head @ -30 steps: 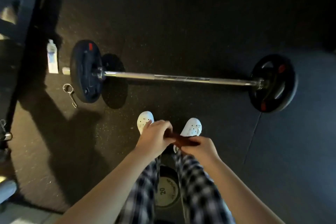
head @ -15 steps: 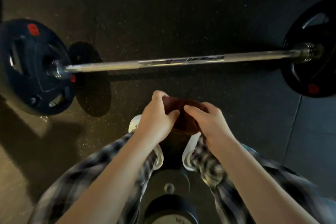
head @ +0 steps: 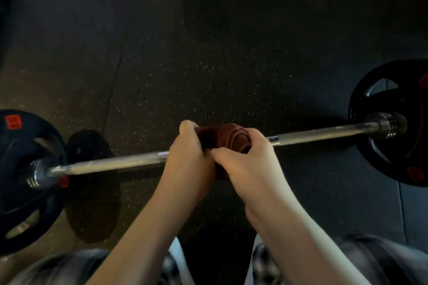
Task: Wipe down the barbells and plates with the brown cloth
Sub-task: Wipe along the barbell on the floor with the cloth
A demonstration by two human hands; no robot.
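Brown cloth point(head: 229, 134) gripped by left hand point(head: 187, 162), right hand point(head: 245, 165); red labels point(head: 14, 122) illegible.

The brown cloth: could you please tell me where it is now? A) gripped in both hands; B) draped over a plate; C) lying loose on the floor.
A: the left hand and right hand both grip the brown cloth at the middle of the bar.

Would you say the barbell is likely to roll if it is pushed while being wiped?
Probably yes: the barbell sits on round plates on flat floor, so a forward shove could roll it. It looks heavy, so light wiping likely won't.
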